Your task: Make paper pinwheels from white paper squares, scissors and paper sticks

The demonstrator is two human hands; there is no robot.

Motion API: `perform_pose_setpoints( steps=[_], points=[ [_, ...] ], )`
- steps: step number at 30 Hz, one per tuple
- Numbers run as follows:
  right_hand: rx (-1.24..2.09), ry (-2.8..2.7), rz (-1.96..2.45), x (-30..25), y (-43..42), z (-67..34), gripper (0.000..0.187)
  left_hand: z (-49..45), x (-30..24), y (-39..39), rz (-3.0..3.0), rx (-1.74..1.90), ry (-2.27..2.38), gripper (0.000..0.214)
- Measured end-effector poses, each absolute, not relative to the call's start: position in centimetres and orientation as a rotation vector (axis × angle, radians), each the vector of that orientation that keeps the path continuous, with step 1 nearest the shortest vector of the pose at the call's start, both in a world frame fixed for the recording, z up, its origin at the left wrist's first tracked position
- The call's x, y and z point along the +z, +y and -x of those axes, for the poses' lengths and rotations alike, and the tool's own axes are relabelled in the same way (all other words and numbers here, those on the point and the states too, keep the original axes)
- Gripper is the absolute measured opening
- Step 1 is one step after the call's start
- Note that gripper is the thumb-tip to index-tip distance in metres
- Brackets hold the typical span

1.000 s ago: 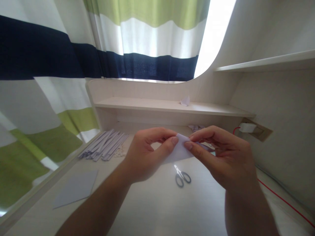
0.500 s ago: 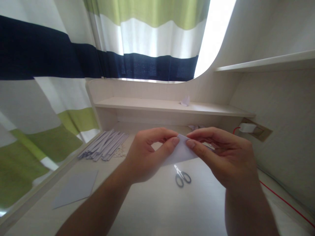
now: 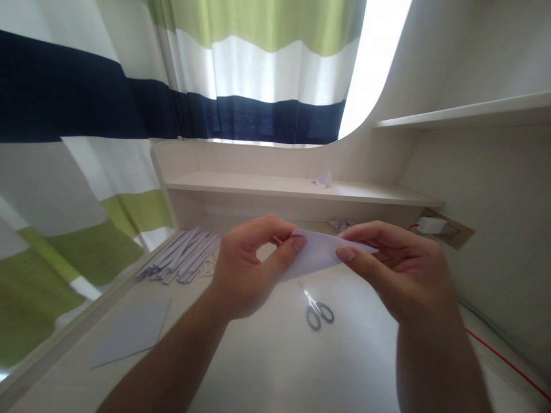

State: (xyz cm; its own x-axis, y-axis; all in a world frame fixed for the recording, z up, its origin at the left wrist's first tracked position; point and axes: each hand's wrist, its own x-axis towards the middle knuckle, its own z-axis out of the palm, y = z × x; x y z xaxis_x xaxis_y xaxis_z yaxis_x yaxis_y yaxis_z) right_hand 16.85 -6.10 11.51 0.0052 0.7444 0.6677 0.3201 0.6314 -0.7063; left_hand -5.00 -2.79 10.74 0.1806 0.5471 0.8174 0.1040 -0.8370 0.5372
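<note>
- A person's two bare hands are meeting at the centre of the view, above a pale table (image 3: 275, 367), and are holding one piece of white paper (image 3: 317, 253) between them.
- The left hand (image 3: 247, 272) is pinching the paper near its upper left corner; its fingers are closing on it, with the thumb lying on the near face and the index finger behind.
- The right hand (image 3: 402, 275) is gripping the same paper farther right, its thumb pressing on the near face and its index finger resting along the upper edge; a pointed end is sticking out past that thumb.
- Below the paper, a pair of scissors (image 3: 311, 299) is lying on the table, its dark handle loops pointing toward the person.
- To the left, beyond the left forearm, a flat sheet (image 3: 133, 332) is lying on the table.
- Farther back on the left, a pile of paper strips (image 3: 178, 255) is lying beside some small pale pieces (image 3: 208, 267), which the left hand is partly hiding.
- At the back, a small crumpled-looking paper shape (image 3: 322, 179) is sitting on a low shelf (image 3: 241, 183).
- Striped curtains (image 3: 267, 120) in green, white and navy are hanging behind.
- On the right, a white plug (image 3: 431, 225) is sitting at a wall socket, and a red cable (image 3: 508, 361) is running along the table's side.
</note>
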Motion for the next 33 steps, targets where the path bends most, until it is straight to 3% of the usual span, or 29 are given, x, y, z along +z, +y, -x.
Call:
perform_pose_setpoints(
  steps=[18, 33],
  points=[
    [0.441, -1.480, 0.952, 12.01, -6.27, -16.50, 0.017, 4.87, 10.35, -2.73, -2.052, 1.777, 0.522, 0.009],
    [0.406, -1.794, 1.040, 11.96, -6.24, -16.18, 0.006, 5.30, 10.92, -2.33, -2.298, 1.543, 0.642, 0.009]
  ],
)
